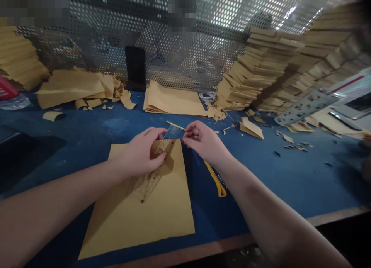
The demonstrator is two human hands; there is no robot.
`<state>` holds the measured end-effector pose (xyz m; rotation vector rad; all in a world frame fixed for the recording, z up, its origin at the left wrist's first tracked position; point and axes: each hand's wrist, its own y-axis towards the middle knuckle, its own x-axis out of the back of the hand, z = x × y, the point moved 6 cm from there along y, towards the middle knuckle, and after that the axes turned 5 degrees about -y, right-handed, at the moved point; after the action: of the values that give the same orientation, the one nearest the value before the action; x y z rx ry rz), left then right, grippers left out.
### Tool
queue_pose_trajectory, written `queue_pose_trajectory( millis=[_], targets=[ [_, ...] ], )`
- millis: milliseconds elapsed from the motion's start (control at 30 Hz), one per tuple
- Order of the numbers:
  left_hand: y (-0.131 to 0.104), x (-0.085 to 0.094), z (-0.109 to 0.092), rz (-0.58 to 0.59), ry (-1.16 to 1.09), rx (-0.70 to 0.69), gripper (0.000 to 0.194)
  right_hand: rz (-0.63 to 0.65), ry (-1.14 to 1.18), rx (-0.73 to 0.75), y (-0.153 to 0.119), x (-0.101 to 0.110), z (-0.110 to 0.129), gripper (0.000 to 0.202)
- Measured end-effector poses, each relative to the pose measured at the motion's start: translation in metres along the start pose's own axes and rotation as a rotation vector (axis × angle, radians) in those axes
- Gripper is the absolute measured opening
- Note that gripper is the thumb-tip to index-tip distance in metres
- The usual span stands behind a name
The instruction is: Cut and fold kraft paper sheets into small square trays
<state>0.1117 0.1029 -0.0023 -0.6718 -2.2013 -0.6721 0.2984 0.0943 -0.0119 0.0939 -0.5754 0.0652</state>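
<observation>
A sheet of brown paper (145,217) lies near the front edge of the blue table. Over its upper part my left hand (145,152) grips a clear plastic ruler (149,185) between thumb and fingers; the ruler slants across the sheet and past its top edge. To the right, just beyond the sheet's top right corner, my right hand (204,140) has its fingers curled together beside a thin pencil-like stick (175,125). Whether the fingers hold it is unclear. A yellow cutter (216,179) lies below my right wrist, partly hidden by the forearm.
Folded brown paper (174,100) and a black phone (136,68) stand at the back by a perforated metal screen. Tall stacks of folded paper (255,69) rise at the right, another at the far left. Paper scraps (288,138) are scattered on the table (261,175).
</observation>
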Motion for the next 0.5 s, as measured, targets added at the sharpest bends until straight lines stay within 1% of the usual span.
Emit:
queue_pose_trajectory(
  millis=[67, 133, 267, 500],
  targets=[
    [-0.0004, 0.0022, -0.0019, -0.017, -0.006, -0.005, 0.051, 0.002, 0.096, -0.032, -0.0008, 0.0003, -0.0012, 0.02],
    [-0.0006, 0.0034, -0.0036, -0.026, -0.008, -0.021, 0.048, 0.022, 0.146, -0.046, -0.0019, -0.0017, -0.0012, 0.023],
    [-0.0005, 0.004, -0.0054, -0.038, -0.001, -0.043, 0.046, 0.018, 0.127, -0.022, -0.003, -0.005, 0.0002, 0.025],
    [-0.0015, 0.0037, -0.0059, -0.069, 0.006, -0.079, 0.046, -0.024, 0.125, 0.022, -0.0009, -0.0061, 0.0005, 0.024]
  ],
)
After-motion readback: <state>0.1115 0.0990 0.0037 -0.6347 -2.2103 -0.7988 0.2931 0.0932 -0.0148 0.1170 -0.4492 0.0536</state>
